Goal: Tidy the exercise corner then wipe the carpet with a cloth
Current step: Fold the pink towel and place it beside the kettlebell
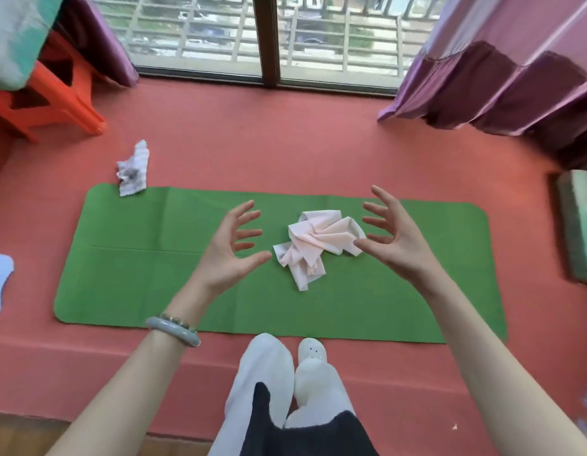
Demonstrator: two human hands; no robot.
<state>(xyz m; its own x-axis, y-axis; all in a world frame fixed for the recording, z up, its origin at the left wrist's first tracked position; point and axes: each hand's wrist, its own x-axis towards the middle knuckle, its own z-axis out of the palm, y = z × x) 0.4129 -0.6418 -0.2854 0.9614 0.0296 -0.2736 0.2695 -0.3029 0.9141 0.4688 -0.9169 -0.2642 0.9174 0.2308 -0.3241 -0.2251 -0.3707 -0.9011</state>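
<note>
Two bare hands, yours, reach forward in the head view, one on each side of a crumpled pale pink cloth (318,245). Your left hand (233,248) is spread wide, palm turned toward the cloth, fingers apart and slightly bent, holding nothing. Your right hand (389,238) mirrors it, fingers splayed and gently curved, also holding nothing; its thumb tip overlaps the cloth's right edge, and you cannot tell whether it touches. A grey-green bangle (173,330) and a beaded bracelet circle your left wrist. The pink cloth lies bunched near the middle of a green exercise mat (137,274), which is spread flat across a red carpet (285,143). A second, smaller rag (134,169), white with stripes and dark smudges, lies crumpled at the mat's far left corner, partly on the mat and partly on the carpet. Beyond the mat, a barred window (219,34) runs across the far wall, with purple curtains (499,87) hanging at either side. An orange plastic stool (55,103) stands at far left. A greenish block (581,225) rests at the right edge. Your legs in white trousers and one white shoe (313,352) show at the mat's near edge.
</note>
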